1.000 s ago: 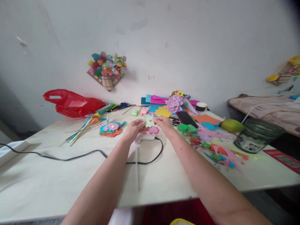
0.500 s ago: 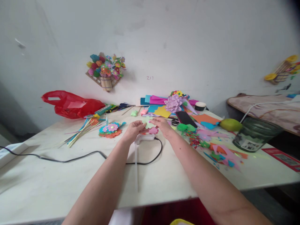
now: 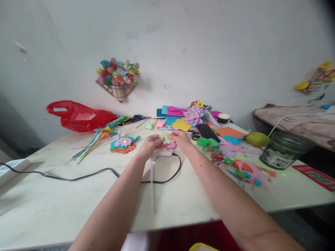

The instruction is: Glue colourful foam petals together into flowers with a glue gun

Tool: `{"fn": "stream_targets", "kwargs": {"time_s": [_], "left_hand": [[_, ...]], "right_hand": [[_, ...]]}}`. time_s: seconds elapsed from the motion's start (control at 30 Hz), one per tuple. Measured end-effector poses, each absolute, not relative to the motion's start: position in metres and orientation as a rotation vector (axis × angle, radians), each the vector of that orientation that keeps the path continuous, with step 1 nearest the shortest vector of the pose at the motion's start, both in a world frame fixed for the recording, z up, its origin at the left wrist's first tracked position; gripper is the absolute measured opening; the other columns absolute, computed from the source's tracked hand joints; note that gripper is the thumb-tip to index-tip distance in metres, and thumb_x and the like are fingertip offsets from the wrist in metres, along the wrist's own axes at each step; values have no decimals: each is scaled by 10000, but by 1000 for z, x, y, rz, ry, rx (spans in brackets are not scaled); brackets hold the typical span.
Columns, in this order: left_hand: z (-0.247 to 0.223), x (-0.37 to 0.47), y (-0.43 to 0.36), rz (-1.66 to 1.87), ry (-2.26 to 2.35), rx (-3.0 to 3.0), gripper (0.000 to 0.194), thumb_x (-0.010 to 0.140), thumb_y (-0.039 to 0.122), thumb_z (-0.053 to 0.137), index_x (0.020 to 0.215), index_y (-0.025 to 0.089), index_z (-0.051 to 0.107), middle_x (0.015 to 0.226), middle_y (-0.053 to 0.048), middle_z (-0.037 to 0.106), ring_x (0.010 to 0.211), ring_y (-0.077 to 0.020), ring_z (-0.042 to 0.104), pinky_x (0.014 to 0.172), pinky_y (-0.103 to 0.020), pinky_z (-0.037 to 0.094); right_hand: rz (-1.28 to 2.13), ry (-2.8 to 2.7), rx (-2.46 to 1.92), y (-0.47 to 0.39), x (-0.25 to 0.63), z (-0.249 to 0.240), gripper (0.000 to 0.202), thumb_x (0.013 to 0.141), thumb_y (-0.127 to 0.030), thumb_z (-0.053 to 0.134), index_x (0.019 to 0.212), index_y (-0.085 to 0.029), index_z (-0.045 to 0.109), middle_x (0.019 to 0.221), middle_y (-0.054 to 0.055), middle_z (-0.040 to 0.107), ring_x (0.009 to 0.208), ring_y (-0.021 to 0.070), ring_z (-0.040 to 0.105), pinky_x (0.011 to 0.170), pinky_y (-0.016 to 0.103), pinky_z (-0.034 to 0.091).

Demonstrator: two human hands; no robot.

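Note:
Between my two hands is a pale green foam flower cutout (image 3: 165,138), pinched at its edges. My left hand (image 3: 151,145) has thumb and fingers closed on its left side. On its right side, my right hand (image 3: 181,140) grips it with closed fingertips. Just below lies a white glue gun (image 3: 162,153) with a clear glue stick (image 3: 152,188) pointing toward me. Behind the glue gun a pink flower cutout (image 3: 172,145) shows partly, the rest covered by my hands. Layered foam flowers (image 3: 123,143) in blue, pink and orange rest to the left.
A black cord (image 3: 78,177) crosses the table's left side. At the back left sits a red plastic bag (image 3: 78,118). Foam scraps (image 3: 248,170), a phone (image 3: 207,132), a green mango-like fruit (image 3: 258,139) and a dark glass jar (image 3: 285,150) occupy the right side.
The pale green cutout has turned or bent slightly between my fingers, and my right fingertips sit a little differently on it. The rest looks the same.

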State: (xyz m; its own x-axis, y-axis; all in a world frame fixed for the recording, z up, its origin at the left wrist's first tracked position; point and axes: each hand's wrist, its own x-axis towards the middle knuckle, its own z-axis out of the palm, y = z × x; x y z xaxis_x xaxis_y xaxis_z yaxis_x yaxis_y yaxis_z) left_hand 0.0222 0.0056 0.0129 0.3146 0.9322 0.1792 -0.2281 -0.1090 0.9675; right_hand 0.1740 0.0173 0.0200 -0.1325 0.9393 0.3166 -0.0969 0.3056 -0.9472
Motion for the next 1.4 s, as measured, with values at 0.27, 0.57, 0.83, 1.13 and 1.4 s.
{"fn": "stream_targets", "kwargs": {"time_s": [0.27,0.57,0.83,1.13,1.4], "left_hand": [[13,22,5,1142,714,1301,330,596,356,714,654,142,470,532,31,551,677,-190,654,685,-298,511],[13,20,6,1142,683,1260,312,598,330,717,672,142,480,545,22,565,712,-210,657,720,-337,509],[18,26,-1,1143,744,1277,346,645,429,662,699,138,483,489,34,518,638,-191,651,689,-336,527],[18,28,2,1209,916,1423,376,603,440,685,644,140,463,526,33,507,510,-137,609,484,-212,471],[15,25,5,1270,967,1588,346,618,434,665,566,147,479,465,42,464,411,-74,488,391,-178,328]], "right_hand": [[1076,-1389,-858,16,173,22,274,564,-399,660,564,-152,542,512,-47,464,490,72,377,499,227,316],[920,-1428,-937,22,180,19,257,610,-404,603,567,-158,543,520,-39,468,504,82,360,510,231,287],[776,-1502,-942,18,176,23,211,630,-351,571,549,-159,535,541,-33,486,545,101,407,562,242,322],[770,-1568,-886,13,173,27,199,616,-295,545,475,-173,476,516,-34,462,555,110,423,597,247,345],[766,-1574,-859,14,175,27,196,619,-286,545,477,-174,471,532,-29,463,593,121,440,639,256,347]]}}
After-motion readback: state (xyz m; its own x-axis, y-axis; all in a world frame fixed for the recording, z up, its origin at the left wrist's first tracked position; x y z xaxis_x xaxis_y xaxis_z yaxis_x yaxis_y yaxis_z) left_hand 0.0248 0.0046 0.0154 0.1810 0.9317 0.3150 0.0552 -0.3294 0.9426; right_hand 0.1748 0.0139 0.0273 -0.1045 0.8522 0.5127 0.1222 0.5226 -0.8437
